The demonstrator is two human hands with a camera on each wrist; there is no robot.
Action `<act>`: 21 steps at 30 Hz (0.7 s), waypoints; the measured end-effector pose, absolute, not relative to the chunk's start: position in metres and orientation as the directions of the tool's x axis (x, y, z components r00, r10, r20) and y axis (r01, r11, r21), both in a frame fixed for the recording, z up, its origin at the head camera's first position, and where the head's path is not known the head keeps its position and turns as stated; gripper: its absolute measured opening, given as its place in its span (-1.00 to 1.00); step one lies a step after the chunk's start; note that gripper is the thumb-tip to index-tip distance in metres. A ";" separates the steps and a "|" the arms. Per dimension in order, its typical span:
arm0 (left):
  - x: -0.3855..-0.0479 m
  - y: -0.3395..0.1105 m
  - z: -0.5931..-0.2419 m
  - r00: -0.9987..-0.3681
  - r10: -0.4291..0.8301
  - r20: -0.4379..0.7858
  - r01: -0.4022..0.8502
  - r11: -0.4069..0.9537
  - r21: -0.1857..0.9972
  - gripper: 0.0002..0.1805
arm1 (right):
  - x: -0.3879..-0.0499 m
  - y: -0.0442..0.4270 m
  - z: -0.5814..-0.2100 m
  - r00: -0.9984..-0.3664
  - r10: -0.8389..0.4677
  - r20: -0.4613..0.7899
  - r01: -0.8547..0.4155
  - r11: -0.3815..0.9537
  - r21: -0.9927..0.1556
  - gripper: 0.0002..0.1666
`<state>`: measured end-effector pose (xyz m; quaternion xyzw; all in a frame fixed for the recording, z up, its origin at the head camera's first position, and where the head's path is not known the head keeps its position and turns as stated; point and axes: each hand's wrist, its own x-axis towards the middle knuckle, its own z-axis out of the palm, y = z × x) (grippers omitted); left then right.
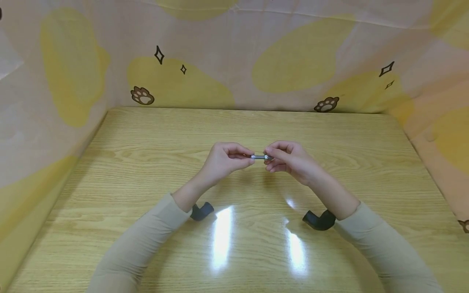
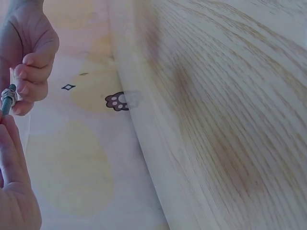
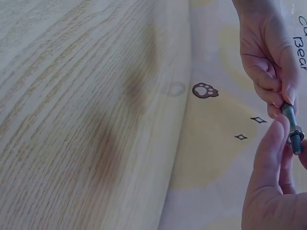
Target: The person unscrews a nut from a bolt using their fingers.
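Note:
In the head view, a metal bolt [image 1: 259,157] lies level between the two hands, raised above the table. My left hand [image 1: 225,160] pinches its left end between thumb and fingers. At the other end, the thumb and fingers of my right hand [image 1: 294,160] pinch around the nut [image 1: 266,157]. The right wrist view shows the nut [image 3: 296,134] on the bolt's thread, with the threaded tip sticking out past it. The nut [image 2: 9,94] also appears at the left edge of the left wrist view, close to the right hand's fingers.
Beneath the hands is a wood-grain table [image 1: 165,134] with bright light reflections. A patterned cloth [image 1: 234,57] with yellow patches and paw prints rises behind it and at both sides. Dark curved pieces [image 1: 202,211] show beside both wrists.

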<state>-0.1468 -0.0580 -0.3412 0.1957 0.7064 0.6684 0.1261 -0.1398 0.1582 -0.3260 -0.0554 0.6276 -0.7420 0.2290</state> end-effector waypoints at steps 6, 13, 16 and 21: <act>-0.147 -0.058 -0.342 -0.889 0.449 0.087 0.114 0.033 0.993 -0.82 | -0.139 0.160 -0.326 -0.898 -0.417 -0.142 0.207 -0.114 -0.972 -0.81; -0.147 -0.058 -0.342 -0.893 0.441 0.086 0.113 0.037 0.993 -0.81 | -0.138 0.158 -0.324 -0.891 -0.415 -0.184 0.259 -0.131 -0.957 -0.89; -0.147 -0.058 -0.342 -0.893 0.442 0.086 0.112 0.034 0.993 -0.82 | -0.137 0.157 -0.324 -0.885 -0.419 -0.205 0.283 -0.134 -0.950 -0.84; -0.147 -0.058 -0.341 -0.894 0.442 0.079 0.105 0.035 0.994 -0.82 | -0.137 0.160 -0.326 -0.894 -0.419 -0.159 0.233 -0.130 -0.964 -0.79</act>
